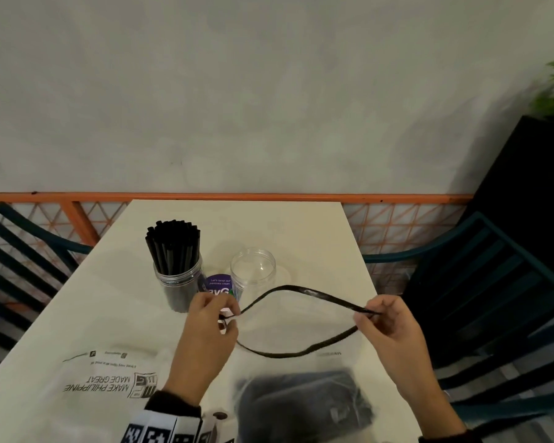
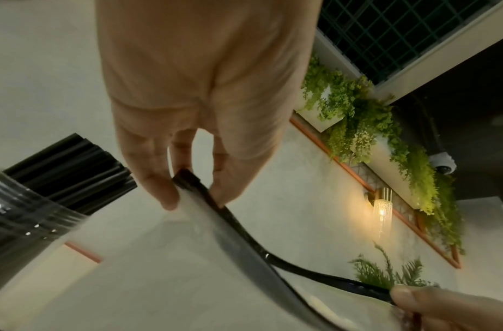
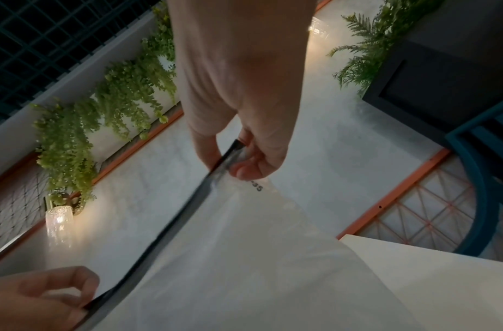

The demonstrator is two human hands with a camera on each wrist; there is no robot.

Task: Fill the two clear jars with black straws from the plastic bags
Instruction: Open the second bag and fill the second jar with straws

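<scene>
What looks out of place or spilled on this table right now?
Nothing stands out. The full jar and the empty jar stand upright on the table. The left hand and the right hand pinch the plastic bag open by its black rim.

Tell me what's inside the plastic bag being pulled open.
Both hands, left and right, grip the plastic bag at its black zip edge, mouth spread open. Inside, low down, sits a dark blurred mass, likely black straws. Single straws and their count cannot be made out.
</scene>
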